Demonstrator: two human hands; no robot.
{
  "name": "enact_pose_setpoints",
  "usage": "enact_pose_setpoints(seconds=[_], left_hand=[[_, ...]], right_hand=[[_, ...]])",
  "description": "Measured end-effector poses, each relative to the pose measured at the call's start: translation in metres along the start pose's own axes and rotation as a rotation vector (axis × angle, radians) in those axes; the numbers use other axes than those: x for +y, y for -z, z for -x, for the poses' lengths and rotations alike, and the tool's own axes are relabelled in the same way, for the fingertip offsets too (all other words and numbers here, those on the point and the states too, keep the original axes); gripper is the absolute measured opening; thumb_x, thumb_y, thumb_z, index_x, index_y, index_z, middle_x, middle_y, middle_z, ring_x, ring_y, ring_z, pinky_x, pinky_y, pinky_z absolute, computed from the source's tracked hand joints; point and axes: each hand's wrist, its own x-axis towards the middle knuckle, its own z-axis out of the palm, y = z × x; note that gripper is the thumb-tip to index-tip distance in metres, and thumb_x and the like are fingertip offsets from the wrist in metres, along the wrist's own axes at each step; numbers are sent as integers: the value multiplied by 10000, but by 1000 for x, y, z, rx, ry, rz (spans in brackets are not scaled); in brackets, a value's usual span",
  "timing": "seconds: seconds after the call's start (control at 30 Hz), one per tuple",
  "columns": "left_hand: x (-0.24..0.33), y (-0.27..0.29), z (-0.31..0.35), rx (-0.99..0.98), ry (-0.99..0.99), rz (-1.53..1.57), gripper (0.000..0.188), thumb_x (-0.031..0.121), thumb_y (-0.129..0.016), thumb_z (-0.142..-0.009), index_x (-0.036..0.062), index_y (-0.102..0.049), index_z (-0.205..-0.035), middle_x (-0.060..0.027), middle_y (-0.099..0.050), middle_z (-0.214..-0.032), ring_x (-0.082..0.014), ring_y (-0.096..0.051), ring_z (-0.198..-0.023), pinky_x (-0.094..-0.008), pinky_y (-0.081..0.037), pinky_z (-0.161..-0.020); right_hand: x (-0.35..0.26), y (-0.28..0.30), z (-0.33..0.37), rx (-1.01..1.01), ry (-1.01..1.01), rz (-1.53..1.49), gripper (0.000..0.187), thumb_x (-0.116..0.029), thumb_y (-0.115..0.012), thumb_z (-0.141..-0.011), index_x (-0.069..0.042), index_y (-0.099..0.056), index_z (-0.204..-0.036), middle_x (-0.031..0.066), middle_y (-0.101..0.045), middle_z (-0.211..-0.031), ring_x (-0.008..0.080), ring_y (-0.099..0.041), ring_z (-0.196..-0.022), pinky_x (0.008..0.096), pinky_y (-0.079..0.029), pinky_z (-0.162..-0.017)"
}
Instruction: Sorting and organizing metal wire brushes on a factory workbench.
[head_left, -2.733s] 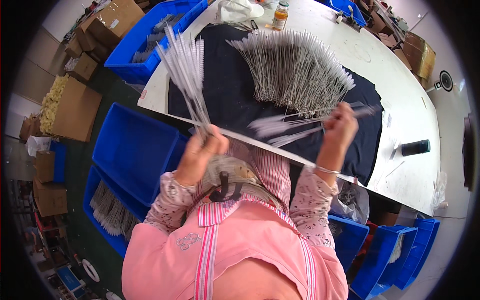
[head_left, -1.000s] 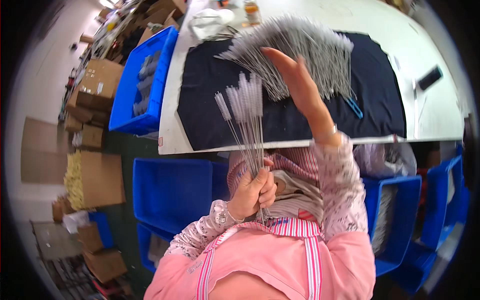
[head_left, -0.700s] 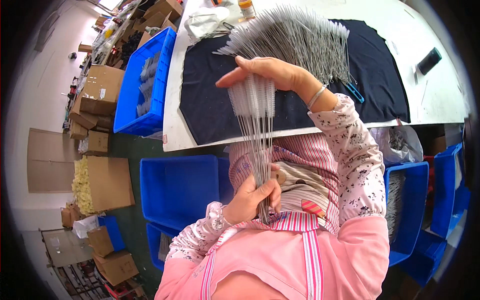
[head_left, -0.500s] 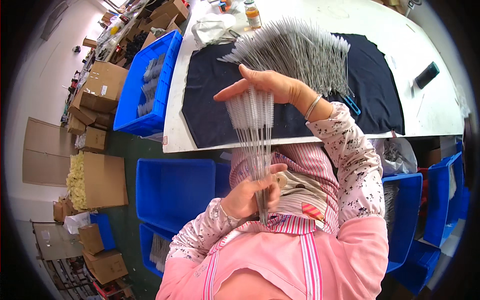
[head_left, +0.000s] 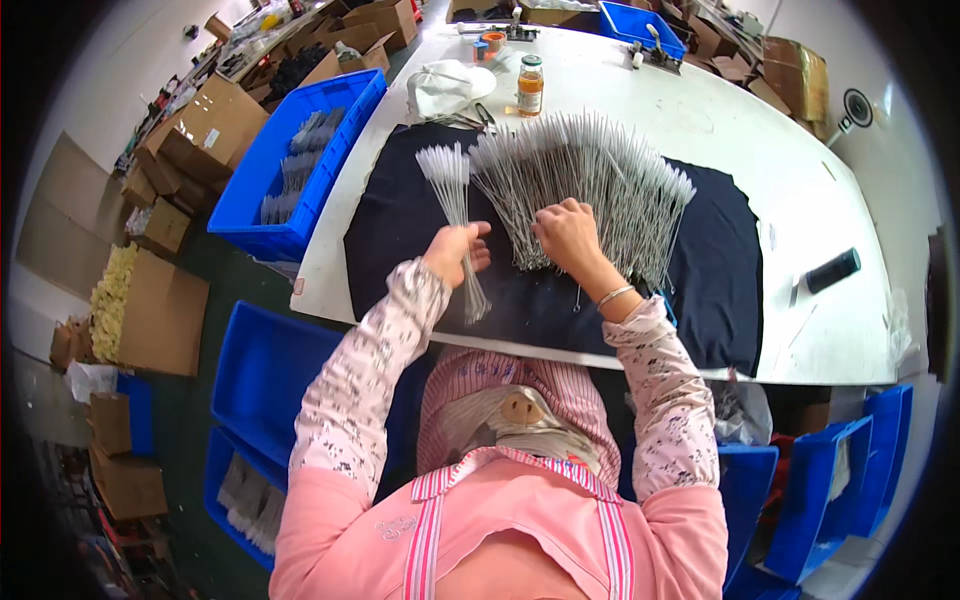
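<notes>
A slim bundle of tube brushes point(head_left: 447, 172), white bristles at the far end and thin wire stems toward me, is in my left hand point(head_left: 456, 254). My fingers curl round the stems, and the looped lower ends look blurred. To its right lies a large fanned pile of the same brushes point(head_left: 610, 190), bristles pointing away from me. My right hand point(head_left: 570, 235) is closed at the near left part of that pile, fingertips bent down onto the wire stems. How many stems the fingertips pinch is hidden. Beneath everything spreads a dark cloth point(head_left: 722, 235).
On the white table point(head_left: 820, 290) stand a glass bottle of orange liquid point(head_left: 530, 88), a white cloth bundle point(head_left: 447, 88) and a black cylinder point(head_left: 833, 270). A blue crate holding brushes point(head_left: 290, 235) stands left. More blue bins point(head_left: 270, 375) sit below the table's near edge.
The brush bundle went from upright before my chest to over the cloth, in my left hand. My right hand left the bristle tips and came down onto the pile. My view tilted up.
</notes>
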Motion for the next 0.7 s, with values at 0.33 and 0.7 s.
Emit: enact_pose_setpoints(seconds=[0.33, 0.7], left_hand=[[-16, -63, -139, 536, -160, -550, 293, 275, -491, -886, 19, -536, -1021, -139, -604, -851, -287, -606, -785, -399, -468, -662], [-27, -26, -184, 206, -356, -389, 181, 66, -778, -653, -38, -631, -638, -101, -613, -706, -182, -578, -589, -313, -444, -523]], right_hand=[[27, -51, 4, -64, 59, -36, 67, -106, -556, -707, -69, -587, -754, 64, -625, -763, 246, -550, -858, 381, -390, -797], [26, -52, -6, 6, -112, -532, 72, -34, -538, -697, -38, -569, -762, 131, -600, -690, 313, -580, -755, 426, -433, -787]])
